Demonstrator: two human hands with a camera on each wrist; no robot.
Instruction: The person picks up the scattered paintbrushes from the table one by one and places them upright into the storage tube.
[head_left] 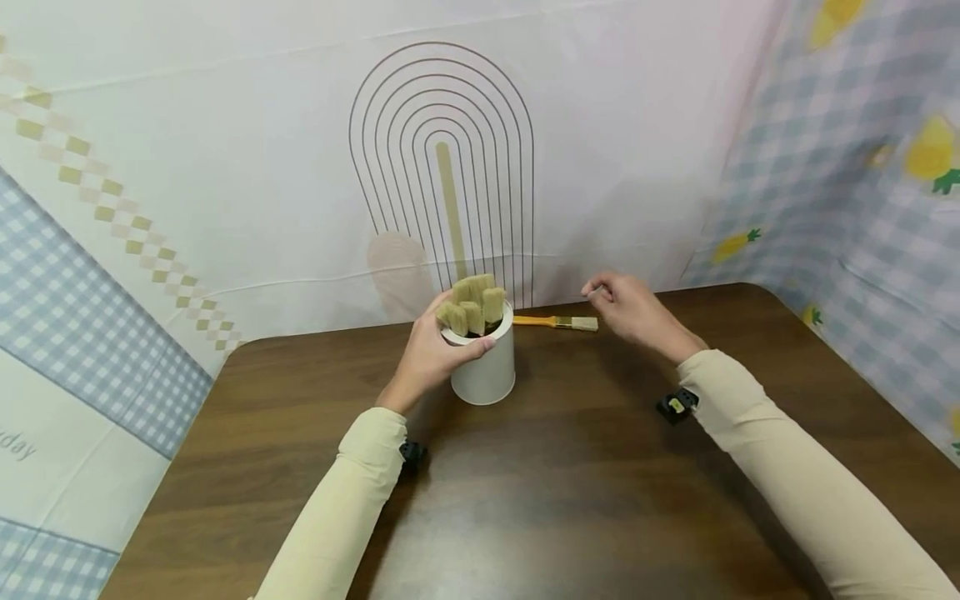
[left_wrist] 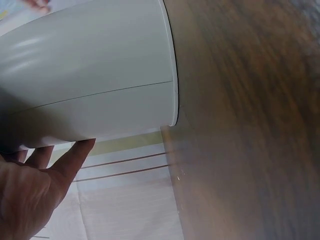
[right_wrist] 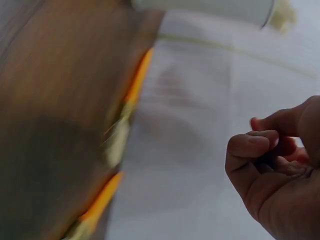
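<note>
A white cylindrical can (head_left: 486,371) stands upright on the table, with several paintbrushes (head_left: 472,304) in it, pale bristles up. My left hand (head_left: 432,350) grips the can near its rim, thumb at the front; in the left wrist view its fingers (left_wrist: 75,157) touch the can's side. Right of the can, a paintbrush with an orange handle (head_left: 534,321) lies along the table's back edge. A second orange-handled paintbrush (right_wrist: 102,200) shows in the right wrist view. My right hand (head_left: 630,308) hovers above the back edge, fingers loosely curled, with nothing visible in them.
The brown wooden table (head_left: 540,500) reaches back to a white printed cloth wall (head_left: 637,125). Blue checked cloth with pineapples (head_left: 810,208) hangs at the right. Small dark devices (head_left: 677,406) sit at both wrists.
</note>
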